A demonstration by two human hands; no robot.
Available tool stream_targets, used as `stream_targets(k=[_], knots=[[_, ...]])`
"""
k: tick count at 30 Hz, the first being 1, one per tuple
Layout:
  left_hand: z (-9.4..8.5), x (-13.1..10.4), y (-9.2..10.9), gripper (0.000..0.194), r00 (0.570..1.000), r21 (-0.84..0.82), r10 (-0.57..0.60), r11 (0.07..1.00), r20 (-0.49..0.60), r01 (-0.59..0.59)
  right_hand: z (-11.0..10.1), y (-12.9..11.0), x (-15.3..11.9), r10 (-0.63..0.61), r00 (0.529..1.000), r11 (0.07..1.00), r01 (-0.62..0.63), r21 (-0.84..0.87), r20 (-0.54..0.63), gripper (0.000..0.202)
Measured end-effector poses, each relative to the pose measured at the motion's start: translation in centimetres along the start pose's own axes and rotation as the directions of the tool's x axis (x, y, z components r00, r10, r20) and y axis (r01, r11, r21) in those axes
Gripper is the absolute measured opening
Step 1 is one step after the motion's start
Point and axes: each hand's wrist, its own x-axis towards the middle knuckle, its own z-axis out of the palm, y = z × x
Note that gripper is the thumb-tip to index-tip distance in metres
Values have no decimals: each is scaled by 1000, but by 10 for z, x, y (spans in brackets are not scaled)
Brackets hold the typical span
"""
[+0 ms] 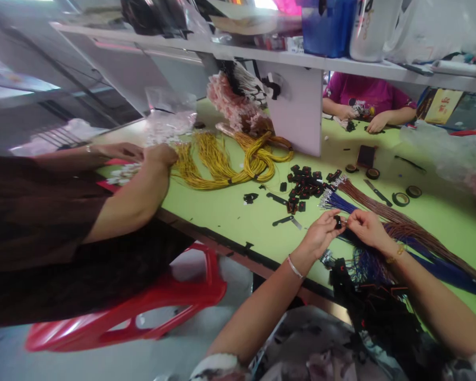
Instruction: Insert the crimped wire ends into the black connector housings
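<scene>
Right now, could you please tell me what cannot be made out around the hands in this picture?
- Small black plastic connector, head view: mostly covered by the left hand and right hand fingertips.
- Blue and brown wire bundle: far ends cut off by the right edge.
- Pile of black plastic connectors: too small and blurred to count.

No text, label or number is clear enough to read.

A workshop, long green table across the middle, yellow wire bundles, small black plugs, tape rolls, people working side by side
</scene>
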Motion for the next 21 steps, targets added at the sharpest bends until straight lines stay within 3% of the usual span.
stream_targets(k=[4,11,17,21], knots=[[-2,0,-1,25,1000,5,-8,1000,-5,8,5,3,-3,-69,997,995,72,-68,39,17],[-5,2,-2,28,1000,32,-6,999,-13,7,6,-6,-4,-145,989,963,141,-231,-1,16],[-2,0,-4,33,997,166,30,986,-71,-18,9,-7,-7,-224,974,928,219,-301,19,16],[-1,0,-5,33,993,178,-6,984,-116,27,12,-1,-7,-306,950,858,305,-413,65,14]])
